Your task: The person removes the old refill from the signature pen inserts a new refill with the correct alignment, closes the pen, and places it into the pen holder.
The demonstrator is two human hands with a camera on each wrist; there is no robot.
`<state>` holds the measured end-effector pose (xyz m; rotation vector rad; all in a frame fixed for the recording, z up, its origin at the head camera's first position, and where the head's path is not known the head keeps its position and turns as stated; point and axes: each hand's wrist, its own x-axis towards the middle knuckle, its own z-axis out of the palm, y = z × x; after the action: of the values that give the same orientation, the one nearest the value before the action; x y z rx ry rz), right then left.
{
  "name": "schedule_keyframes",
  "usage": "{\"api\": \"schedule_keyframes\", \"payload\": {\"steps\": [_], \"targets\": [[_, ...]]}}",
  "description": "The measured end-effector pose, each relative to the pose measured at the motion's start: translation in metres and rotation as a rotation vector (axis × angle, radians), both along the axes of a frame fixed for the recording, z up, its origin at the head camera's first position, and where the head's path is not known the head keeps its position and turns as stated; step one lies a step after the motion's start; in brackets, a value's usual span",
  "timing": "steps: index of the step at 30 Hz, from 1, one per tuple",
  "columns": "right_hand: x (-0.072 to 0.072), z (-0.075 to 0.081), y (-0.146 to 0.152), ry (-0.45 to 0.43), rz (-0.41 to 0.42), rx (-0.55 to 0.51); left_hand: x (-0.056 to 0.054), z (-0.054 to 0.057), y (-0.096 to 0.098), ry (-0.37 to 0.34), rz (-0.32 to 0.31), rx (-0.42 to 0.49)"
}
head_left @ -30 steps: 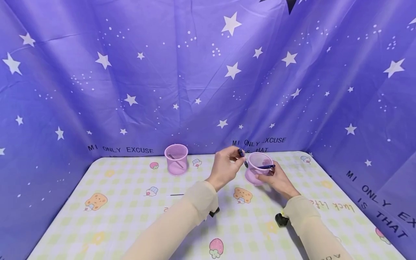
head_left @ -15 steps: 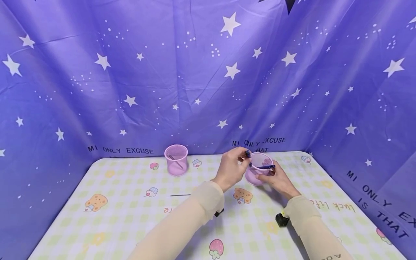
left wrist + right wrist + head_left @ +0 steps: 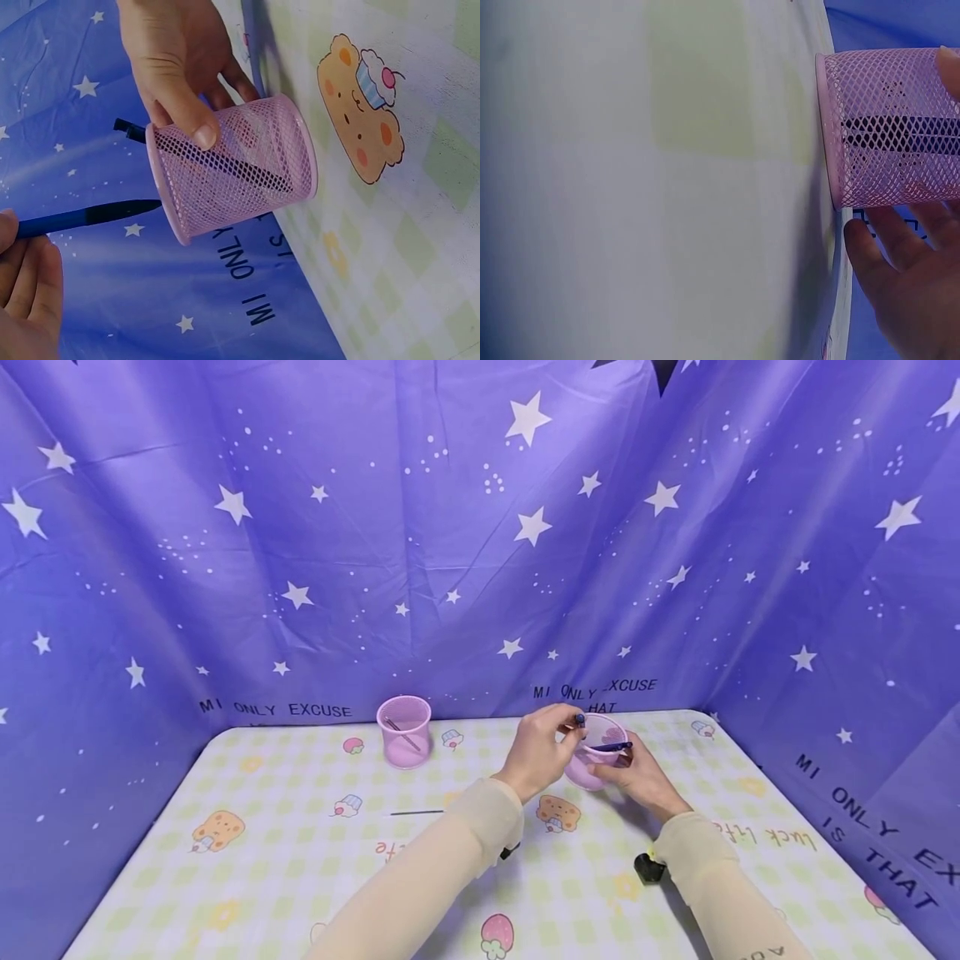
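Note:
Between its thumb and fingers, my left hand point(image 3: 538, 750) pinches a blue pen point(image 3: 82, 217). The pen's dark end points at the open mouth of a pink mesh pen cup point(image 3: 232, 169) and reaches its rim in the left wrist view. My right hand point(image 3: 647, 781) holds this cup from the right side, the thumb on the mesh and the other fingers behind or around it. Inside the cup leans another dark pen point(image 3: 611, 747), its end sticking out past the rim. The right wrist view shows the cup's base point(image 3: 831, 131) low by the tablecloth.
Farther left stands a second pink mesh cup point(image 3: 406, 752) with thin dark sticks inside. A thin dark stick point(image 3: 417, 812) lies on the checked tablecloth point(image 3: 285, 877), partly behind the left sleeve. A purple star-patterned curtain point(image 3: 360, 543) rises around the table's back and sides.
My left hand has moved right with the blue pen, from beside the cup to over its rim. The right hand and the cup it holds stay about where they were.

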<state>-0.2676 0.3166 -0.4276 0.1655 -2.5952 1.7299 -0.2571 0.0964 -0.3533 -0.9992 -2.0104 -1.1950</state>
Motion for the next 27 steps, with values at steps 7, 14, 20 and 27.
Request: {"api": "schedule_keyframes", "payload": {"steps": [7,14,20,27], "targets": [[0.0,0.001,0.0,-0.011,0.0,0.004,-0.001,-0.002,0.004,-0.062,-0.007,-0.022],[0.0,0.001,0.0,-0.013,0.001,0.023,-0.006,-0.009,0.007,-0.062,0.014,-0.159],[0.001,0.003,0.0,0.002,0.019,0.004,-0.009,-0.011,0.009,-0.064,0.056,-0.268],[0.002,0.004,0.0,-0.01,0.027,-0.012,-0.01,-0.012,0.012,-0.048,0.037,-0.362]]}}
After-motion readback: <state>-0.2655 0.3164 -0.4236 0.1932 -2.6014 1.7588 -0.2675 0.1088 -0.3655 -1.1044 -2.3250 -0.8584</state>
